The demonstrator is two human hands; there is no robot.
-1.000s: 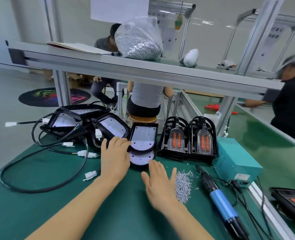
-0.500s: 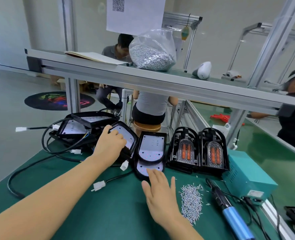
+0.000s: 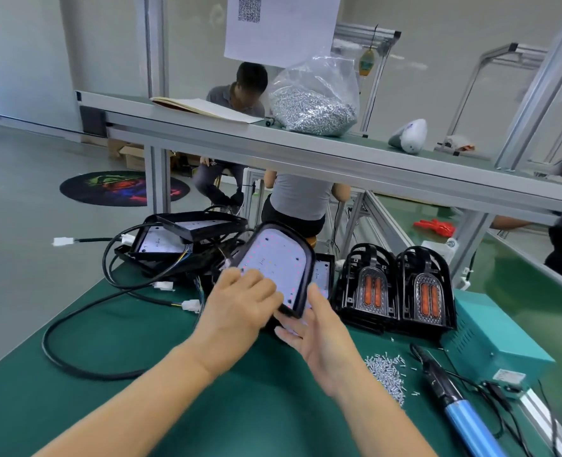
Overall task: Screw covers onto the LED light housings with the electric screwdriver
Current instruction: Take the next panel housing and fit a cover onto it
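My left hand grips the near edge of a black LED light housing with a white LED board, lifted and tilted above the green table. My right hand is open, fingers straight, just under and beside the housing's lower right corner. Another housing lies flat behind it. Two black covers with orange lenses stand to the right. A pile of small screws lies right of my right hand. The blue electric screwdriver lies on the table at the lower right.
More housings with tangled black cables are stacked at the back left. A teal power box sits at the right. A shelf rail carries a bag of screws. People work behind and to the right.
My left hand has taken hold of a housing from the stack and lifted it, tilting it toward me. My right hand has moved forward from the table to beneath it.
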